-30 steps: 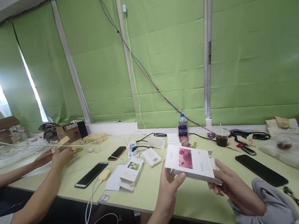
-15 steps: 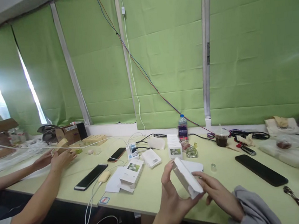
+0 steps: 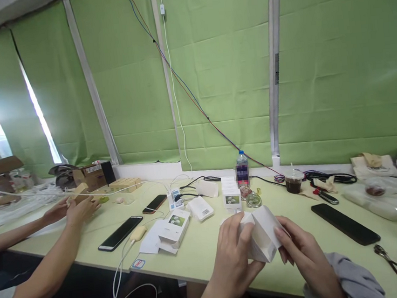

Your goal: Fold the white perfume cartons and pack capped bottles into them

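Between my two hands, above the table's front edge, is a small white cardboard box (image 3: 263, 236) with its open side facing me. My left hand (image 3: 231, 253) is closed around the box's left side, thumb underneath. The fingers of my right hand (image 3: 304, 249) pinch a raised white flap at the right. Just beyond stands a row of small white boxes (image 3: 232, 201) with a green picture on the front. A round glass jar (image 3: 253, 201) sits beside them.
On the left lie a partly open white box (image 3: 174, 231), a phone (image 3: 120, 234) and a white cable (image 3: 120, 269). A black phone (image 3: 346, 223) and a cup of dark drink (image 3: 294, 182) are at right. A co-worker's hands (image 3: 81, 209) hold a yellowish box at far left.
The box has turned so its inside shows, and its flap now stands raised. My right hand has shifted right, pulling at the flap; my left fingers have wrapped over the box's side.
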Tool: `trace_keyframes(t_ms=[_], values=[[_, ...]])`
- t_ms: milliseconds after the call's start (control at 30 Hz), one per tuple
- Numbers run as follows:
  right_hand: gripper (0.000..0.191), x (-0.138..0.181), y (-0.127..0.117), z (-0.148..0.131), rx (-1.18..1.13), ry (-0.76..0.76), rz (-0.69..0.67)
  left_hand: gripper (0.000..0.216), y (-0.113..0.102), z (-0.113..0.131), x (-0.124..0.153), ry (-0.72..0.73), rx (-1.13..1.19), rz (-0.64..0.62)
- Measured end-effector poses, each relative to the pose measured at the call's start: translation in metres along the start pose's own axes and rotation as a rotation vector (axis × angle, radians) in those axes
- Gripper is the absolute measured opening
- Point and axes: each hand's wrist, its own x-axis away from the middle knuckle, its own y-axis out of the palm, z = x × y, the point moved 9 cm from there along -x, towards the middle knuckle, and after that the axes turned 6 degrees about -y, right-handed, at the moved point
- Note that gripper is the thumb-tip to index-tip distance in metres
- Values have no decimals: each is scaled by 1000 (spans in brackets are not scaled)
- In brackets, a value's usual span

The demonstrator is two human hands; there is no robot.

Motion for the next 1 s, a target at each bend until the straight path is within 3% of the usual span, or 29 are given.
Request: trace_keyframes(t_ms=[333,500,1000], values=[[41,-2,13,3,-231,88,-173,83,11,-4,0,-98,84,-117],[40,-2,13,5,-190,80,-177,84,11,-8,0,-153,104,-112],[45,-2,22,10,9,57,-279,83,22,-5,3,-106,-10,-234]])
